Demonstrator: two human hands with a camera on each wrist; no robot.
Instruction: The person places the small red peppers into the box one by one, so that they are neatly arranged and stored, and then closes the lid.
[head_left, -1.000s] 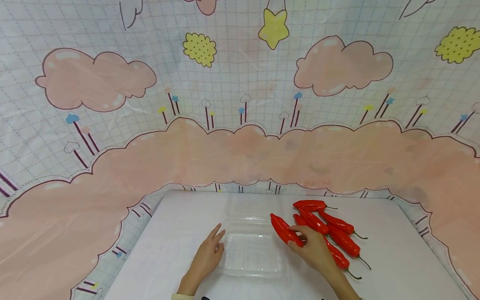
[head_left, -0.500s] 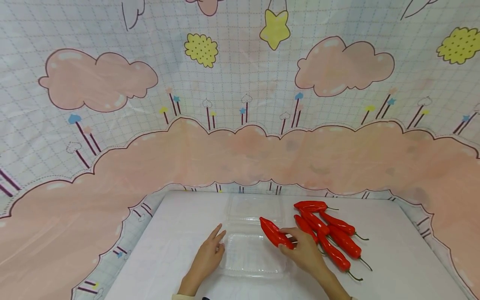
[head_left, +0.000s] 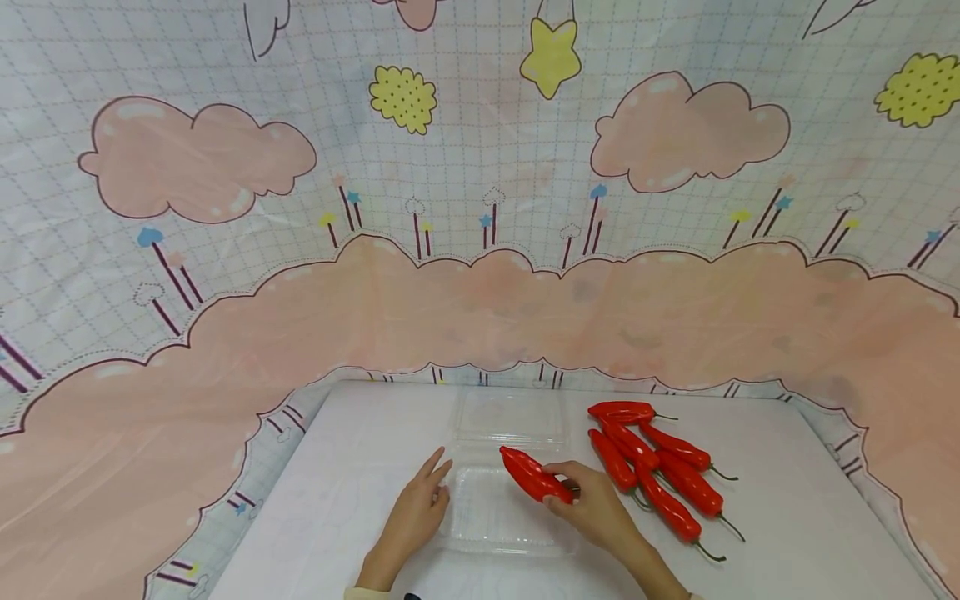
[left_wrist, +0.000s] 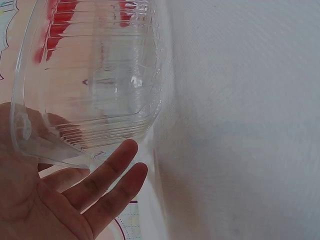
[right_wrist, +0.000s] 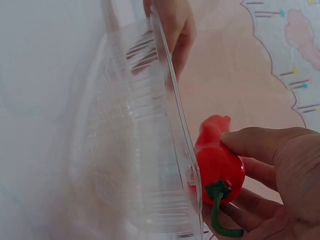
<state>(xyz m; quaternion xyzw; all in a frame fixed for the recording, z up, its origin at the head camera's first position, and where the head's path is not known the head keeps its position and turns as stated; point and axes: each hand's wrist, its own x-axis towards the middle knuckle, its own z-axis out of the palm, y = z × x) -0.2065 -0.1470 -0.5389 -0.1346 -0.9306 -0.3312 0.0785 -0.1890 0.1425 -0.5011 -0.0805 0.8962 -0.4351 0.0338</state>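
Observation:
A red chili pepper (head_left: 534,477) with a green stem hangs over the near half of the clear plastic clamshell box (head_left: 510,547), whose hinged lid (head_left: 510,417) lies opened out at the back. My right hand (head_left: 596,504) pinches the pepper between thumb and fingers. From the right wrist, the pepper (right_wrist: 220,165) appears just above the box's rim (right_wrist: 172,90), its stem pointing back at the wrist. My left hand (head_left: 414,510) rests at the box's left side, with extended fingers (left_wrist: 120,192) by its outer wall. Part of that hand shows through the clear plastic in the left wrist view.
Several more red chili peppers (head_left: 678,508) lie in a loose pile on the right of the white table (head_left: 322,475), stems mostly pointing right. Behind the table's far edge hangs a patterned cloth (head_left: 480,317) with clouds and stars.
My right hand has carried the chili pepper leftward from beside the pile to over the box. My left hand has stayed in place at the box's left side.

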